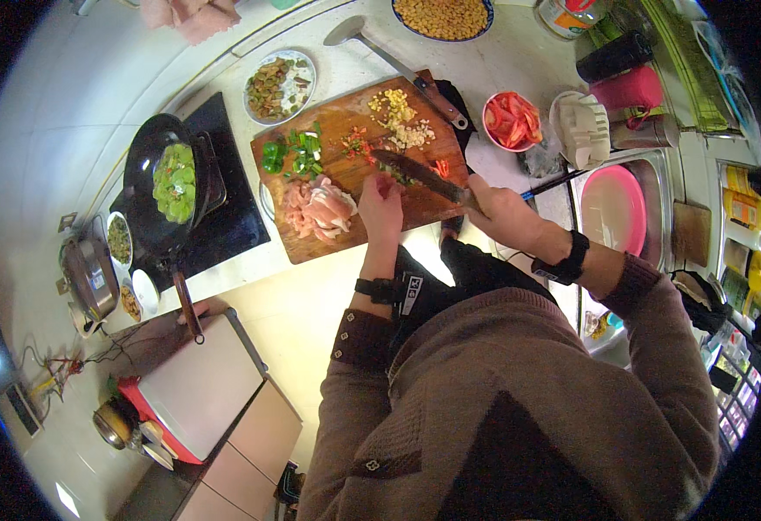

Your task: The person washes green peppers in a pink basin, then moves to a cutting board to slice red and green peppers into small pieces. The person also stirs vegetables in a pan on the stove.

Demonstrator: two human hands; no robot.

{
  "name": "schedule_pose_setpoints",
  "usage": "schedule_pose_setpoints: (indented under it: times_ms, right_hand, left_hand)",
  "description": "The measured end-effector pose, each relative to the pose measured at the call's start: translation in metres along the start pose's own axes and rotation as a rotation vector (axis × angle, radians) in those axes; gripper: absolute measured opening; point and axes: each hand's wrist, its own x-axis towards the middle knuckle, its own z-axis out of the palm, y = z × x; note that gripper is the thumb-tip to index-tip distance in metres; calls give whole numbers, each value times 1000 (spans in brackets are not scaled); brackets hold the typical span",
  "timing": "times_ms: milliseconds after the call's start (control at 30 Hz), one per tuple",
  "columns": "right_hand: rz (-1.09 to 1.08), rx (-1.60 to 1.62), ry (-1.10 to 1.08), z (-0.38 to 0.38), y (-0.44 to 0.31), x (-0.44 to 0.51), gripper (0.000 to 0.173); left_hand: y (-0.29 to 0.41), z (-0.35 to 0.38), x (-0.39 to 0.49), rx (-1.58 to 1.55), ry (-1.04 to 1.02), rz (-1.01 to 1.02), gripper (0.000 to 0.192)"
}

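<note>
My right hand [508, 211] is closed around the handle of a kitchen knife [419, 174], whose dark blade reaches left over the wooden cutting board [348, 242]. Beside the blade's tip, my left hand [382, 207] has its fingertips bent together at small green pieces [399, 174]; whether it pinches any is hidden. Sliced raw meat [320, 208] lies left of that hand. Chopped green pepper [275, 157], green onion [306, 151], red chili bits [356, 142], minced yellow pieces [393, 105] and pale minced pieces [412, 135] sit in separate piles on the board.
A wok [138, 159] with green slices stands on the black cooktop [237, 202] at left. A ladle [390, 60] lies across the board's far edge. Around it are a plate of chopped food [281, 86], a bowl of red slices [513, 122] and the sink's pink basin [638, 215].
</note>
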Motion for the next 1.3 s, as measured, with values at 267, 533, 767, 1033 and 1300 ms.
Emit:
schedule_pose_setpoints:
  times_ms: [267, 533, 767, 1033, 1300]
  right_hand:
    - [-10, -65, 22, -13, -5, -15, 28]
    - [-36, -110, -124, 20, 7, -4, 29]
    - [-23, -57, -20, 19, 23, 3, 28]
    - [18, 58, -25, 11, 14, -2, 29]
    - [-42, -140, -20, 12, -10, -11, 31]
  left_hand:
    - [20, -134, 114, 846, 447, 387, 43]
    - [-5, -159, 156, 931, 181, 144, 53]
    - [42, -135, 83, 511, 143, 242, 49]
    - [22, -20, -29, 345, -72, 93, 50]
    - [-19, -9, -28, 212, -12, -73, 48]
